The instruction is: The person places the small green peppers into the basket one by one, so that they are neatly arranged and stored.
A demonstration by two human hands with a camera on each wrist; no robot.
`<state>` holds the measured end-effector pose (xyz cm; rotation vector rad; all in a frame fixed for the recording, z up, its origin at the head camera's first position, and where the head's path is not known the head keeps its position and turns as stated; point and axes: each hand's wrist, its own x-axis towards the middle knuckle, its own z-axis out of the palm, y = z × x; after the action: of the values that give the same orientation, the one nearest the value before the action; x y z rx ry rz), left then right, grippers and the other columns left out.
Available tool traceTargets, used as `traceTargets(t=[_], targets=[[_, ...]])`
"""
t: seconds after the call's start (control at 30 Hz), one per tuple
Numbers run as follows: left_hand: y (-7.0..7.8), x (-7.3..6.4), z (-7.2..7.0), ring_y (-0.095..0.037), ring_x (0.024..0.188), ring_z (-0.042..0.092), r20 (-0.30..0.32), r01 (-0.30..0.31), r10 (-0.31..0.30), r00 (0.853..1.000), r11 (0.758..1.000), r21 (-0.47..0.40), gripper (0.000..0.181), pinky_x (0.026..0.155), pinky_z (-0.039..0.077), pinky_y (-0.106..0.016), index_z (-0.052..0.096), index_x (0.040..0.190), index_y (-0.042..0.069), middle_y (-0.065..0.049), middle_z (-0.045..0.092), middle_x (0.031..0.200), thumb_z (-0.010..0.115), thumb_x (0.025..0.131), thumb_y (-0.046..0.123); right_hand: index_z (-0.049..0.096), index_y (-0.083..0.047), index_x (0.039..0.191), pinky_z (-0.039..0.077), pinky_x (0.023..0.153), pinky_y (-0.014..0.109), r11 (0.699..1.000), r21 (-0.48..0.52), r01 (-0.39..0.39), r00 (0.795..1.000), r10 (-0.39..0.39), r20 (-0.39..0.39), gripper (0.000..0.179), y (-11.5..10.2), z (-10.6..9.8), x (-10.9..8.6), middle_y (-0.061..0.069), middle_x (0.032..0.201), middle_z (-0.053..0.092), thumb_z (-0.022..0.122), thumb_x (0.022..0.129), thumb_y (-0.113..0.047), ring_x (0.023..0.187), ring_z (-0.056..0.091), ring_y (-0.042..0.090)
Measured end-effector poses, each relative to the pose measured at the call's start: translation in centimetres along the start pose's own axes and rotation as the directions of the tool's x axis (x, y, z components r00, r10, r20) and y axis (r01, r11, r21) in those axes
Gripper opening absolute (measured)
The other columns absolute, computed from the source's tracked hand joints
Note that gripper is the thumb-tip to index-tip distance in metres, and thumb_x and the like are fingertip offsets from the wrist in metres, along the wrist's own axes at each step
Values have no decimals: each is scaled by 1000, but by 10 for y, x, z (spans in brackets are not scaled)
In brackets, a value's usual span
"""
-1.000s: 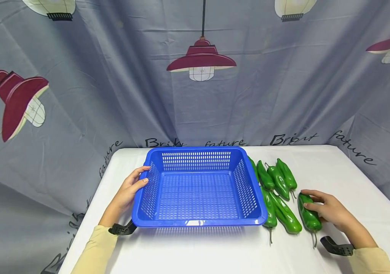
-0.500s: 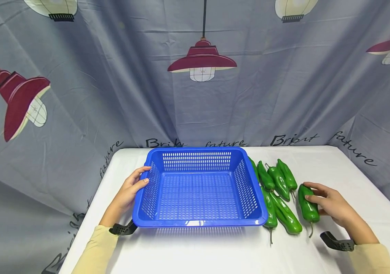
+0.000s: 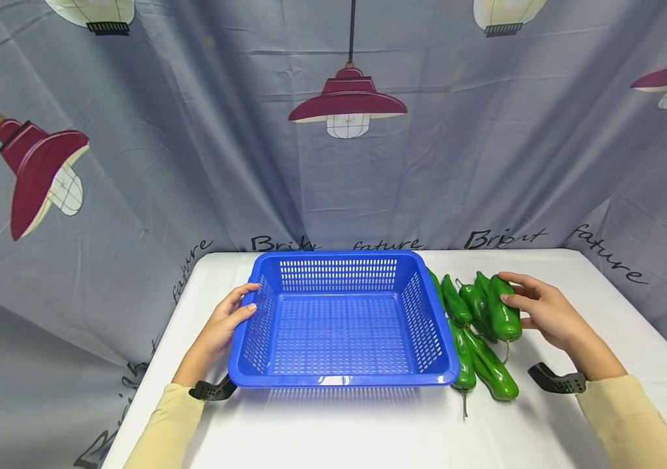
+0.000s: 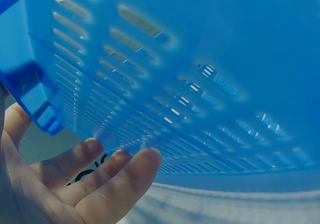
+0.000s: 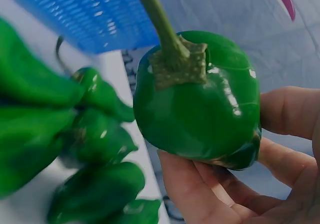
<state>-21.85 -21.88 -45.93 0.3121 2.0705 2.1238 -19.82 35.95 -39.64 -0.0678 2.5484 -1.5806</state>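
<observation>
My left hand (image 3: 216,332) holds the left rim of a blue plastic basket (image 3: 333,380). Close up in the left wrist view, fingers (image 4: 127,184) lie by the slotted outer wall, with the thumb side up at the rim. On the other side of the table, my right hand (image 3: 550,317) grips a long green pepper (image 3: 503,314) between thumb and fingers, its stem toward me. That pepper hangs above other green peppers (image 3: 488,368) and partly covers some of them. In the right wrist view its stem end (image 5: 200,103) faces the camera.
The peppers lie in a loose group against the basket's right side, one (image 3: 455,301) near its back corner. A white cloth (image 3: 333,430) covers the table. Behind stands a grey curtain (image 3: 228,163) with printed lamps and lettering.
My right hand has lifted the pepper from the table and carried it up and left, over the back peppers. The left hand and the basket have stayed in place.
</observation>
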Motion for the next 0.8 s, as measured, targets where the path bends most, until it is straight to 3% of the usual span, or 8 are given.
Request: traceTargets(t=[0.23, 0.57, 0.8], targets=[[0, 1, 2, -12, 103, 65, -11, -11, 11, 1000, 1000, -10, 36, 81, 63, -31, 49, 140, 17, -18, 41, 143, 50, 105, 11, 22, 1, 159, 64, 75, 29, 999, 38, 21, 999, -22, 37, 64, -30, 11, 18, 39, 154, 27, 53, 106, -18, 95, 60, -9], [0, 1, -1, -13, 100, 66, -8, -3, 3, 1000, 1000, -7, 35, 79, 64, -31, 50, 139, 22, -27, 36, 149, 50, 105, 12, 20, -2, 160, 64, 77, 32, 994, 107, 19, 989, -34, 141, 66, -80, 51, 48, 35, 158, 27, 54, 105, -16, 95, 66, 1], [0, 2, 0, -14, 101, 66, 1, -9, 9, 1000, 1000, -11, 36, 80, 64, -32, 50, 139, 21, -24, 37, 147, 50, 105, 11, 29, -7, 158, 61, 81, 34, 999, 43, 3, 983, -11, 181, 60, -100, 79, 63, 31, 159, 31, 55, 104, -14, 127, 57, 33]])
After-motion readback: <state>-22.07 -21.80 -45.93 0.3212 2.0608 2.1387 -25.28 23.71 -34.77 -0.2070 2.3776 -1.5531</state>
